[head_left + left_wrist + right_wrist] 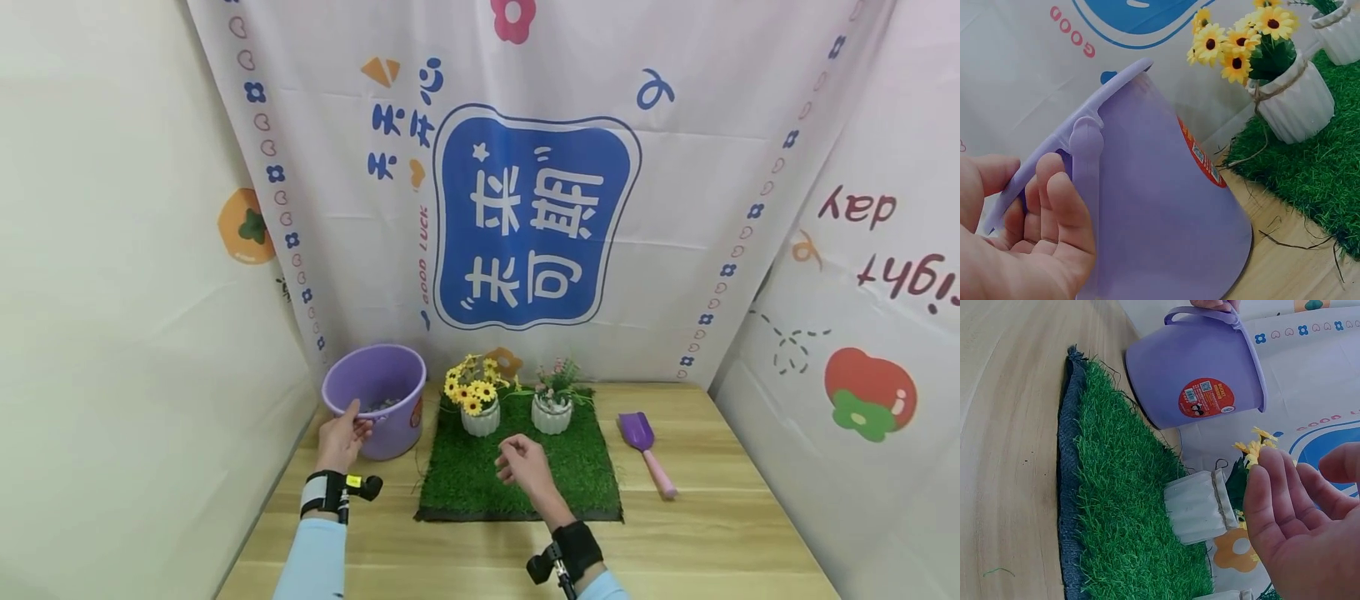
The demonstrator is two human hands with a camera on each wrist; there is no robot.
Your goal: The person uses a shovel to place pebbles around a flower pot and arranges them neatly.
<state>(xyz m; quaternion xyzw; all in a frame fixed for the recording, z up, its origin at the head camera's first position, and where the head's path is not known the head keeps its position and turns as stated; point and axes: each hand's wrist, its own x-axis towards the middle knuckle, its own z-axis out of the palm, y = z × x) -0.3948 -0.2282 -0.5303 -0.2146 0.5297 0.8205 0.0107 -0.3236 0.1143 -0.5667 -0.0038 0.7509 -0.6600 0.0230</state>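
At the left, a purple bucket (392, 442) stands on the table with some greyish stuff inside that is too small to make out. My left hand (341, 437) grips its near rim, thumb over the edge and fingers beneath; the left wrist view shows this hand (1041, 231) beside the handle's hinge. Over the green grass mat (517, 496) hovers my right hand (525, 468), fingers loosely bent and holding nothing. It is nearest to two white pots: one with yellow flowers (470, 390), the other with small pink flowers (558, 383).
To the right of the mat lies a small purple shovel (638, 430) with a pink handle. Behind everything hangs a printed white cloth (690, 192). Side walls bound the wooden table (720, 517) left and right.
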